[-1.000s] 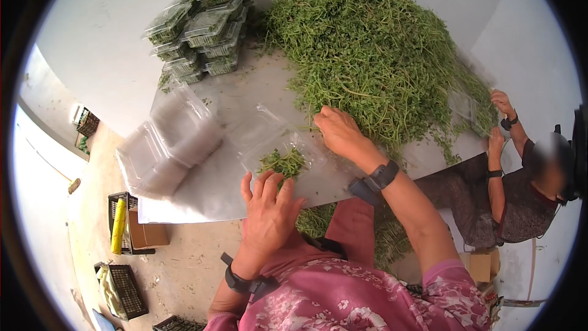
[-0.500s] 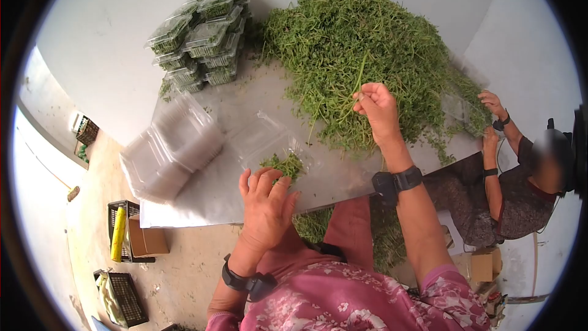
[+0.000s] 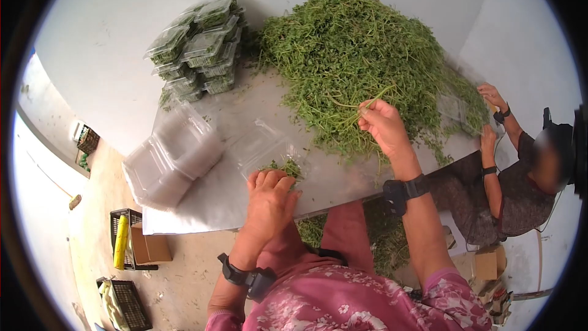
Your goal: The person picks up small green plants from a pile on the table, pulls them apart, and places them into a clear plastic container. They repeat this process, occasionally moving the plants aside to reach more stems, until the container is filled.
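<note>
Right hand (image 3: 383, 125), beside the clamshell (image 3: 260, 144) a second earlier, had moved beyond it into the herb pile (image 3: 355, 49), fingers pinched on several sprigs (image 3: 343, 103). Left hand (image 3: 269, 199) lay open, flat on the clamshell's near edge; it held few herbs.

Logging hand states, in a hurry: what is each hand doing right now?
Left hand: open, palm down on the herbs in the clear clamshell tray.
Right hand: closed, pinching herb sprigs at the herb pile.
</note>
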A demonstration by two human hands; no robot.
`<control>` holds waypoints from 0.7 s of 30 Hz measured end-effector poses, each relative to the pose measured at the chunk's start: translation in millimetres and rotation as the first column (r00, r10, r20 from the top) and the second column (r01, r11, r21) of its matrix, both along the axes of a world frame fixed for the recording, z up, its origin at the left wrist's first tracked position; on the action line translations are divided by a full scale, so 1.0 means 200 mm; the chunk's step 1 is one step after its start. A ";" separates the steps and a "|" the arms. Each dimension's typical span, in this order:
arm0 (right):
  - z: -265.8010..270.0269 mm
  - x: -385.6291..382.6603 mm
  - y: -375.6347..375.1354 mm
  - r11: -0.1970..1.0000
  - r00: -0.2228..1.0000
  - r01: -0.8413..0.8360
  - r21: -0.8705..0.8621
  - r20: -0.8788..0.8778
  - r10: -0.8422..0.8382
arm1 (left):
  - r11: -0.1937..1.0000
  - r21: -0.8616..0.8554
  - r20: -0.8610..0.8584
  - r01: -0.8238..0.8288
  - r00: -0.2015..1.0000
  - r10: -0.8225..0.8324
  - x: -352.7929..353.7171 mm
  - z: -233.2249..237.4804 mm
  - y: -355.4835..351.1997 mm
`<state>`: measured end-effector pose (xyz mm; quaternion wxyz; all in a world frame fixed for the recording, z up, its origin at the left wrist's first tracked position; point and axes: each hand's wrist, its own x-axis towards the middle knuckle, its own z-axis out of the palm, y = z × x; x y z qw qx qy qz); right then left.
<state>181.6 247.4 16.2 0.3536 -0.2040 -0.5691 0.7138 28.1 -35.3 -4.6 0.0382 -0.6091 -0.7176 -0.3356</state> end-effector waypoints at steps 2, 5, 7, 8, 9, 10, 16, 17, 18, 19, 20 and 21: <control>0.05 0.04 0.00 1.000 0.992 0.001 0.025 -0.129 0.002 | 1.000 -0.014 -0.009 0.000 1.000 0.000 0.00 -0.02 -0.01; 0.12 0.05 0.01 1.000 0.917 0.021 -0.003 -0.399 -0.021 | 1.000 -0.021 -0.023 -0.003 1.000 0.003 0.01 -0.03 0.00; 0.08 0.05 0.05 0.976 0.996 0.091 0.196 -0.041 -0.084 | 1.000 -0.018 -0.026 -0.006 1.000 0.006 0.01 -0.04 0.00; 0.05 0.04 0.07 0.949 0.981 0.096 0.300 0.135 -0.142 | 1.000 -0.019 -0.026 0.001 1.000 -0.001 0.02 -0.03 -0.01; 0.04 0.03 0.05 0.917 0.957 0.099 0.386 0.214 -0.194 | 1.000 -0.016 -0.028 0.007 1.000 -0.007 0.02 -0.03 -0.01; 0.04 0.04 0.05 0.928 0.981 0.102 0.358 0.120 -0.154 | 1.000 -0.011 -0.027 0.010 1.000 -0.010 0.01 -0.03 -0.01; 0.06 0.03 -0.01 0.961 0.995 0.097 0.259 -0.032 -0.092 | 1.000 0.016 -0.008 0.019 1.000 -0.019 0.00 -0.03 -0.04; 0.05 0.03 -0.01 0.963 0.998 0.022 0.270 -0.057 -0.007 | 0.999 0.048 0.003 0.024 1.000 -0.024 -0.01 -0.02 -0.04; 0.06 0.02 -0.03 0.978 0.994 -0.014 0.210 -0.103 0.036 | 0.997 0.080 0.016 0.023 1.000 -0.025 -0.01 0.00 -0.04; 0.07 0.01 -0.07 0.988 0.986 -0.055 0.147 -0.149 0.077 | 0.994 0.108 0.031 0.020 0.999 -0.023 -0.01 0.02 -0.05; 0.09 0.00 -0.12 0.992 0.974 -0.098 0.083 -0.198 0.113 | 0.991 0.135 0.061 -0.001 0.998 -0.007 -0.02 0.02 -0.05; 0.10 -0.01 -0.17 0.988 0.964 -0.140 0.057 -0.221 0.149 | 0.987 0.162 0.089 -0.021 0.996 0.007 -0.03 0.03 -0.05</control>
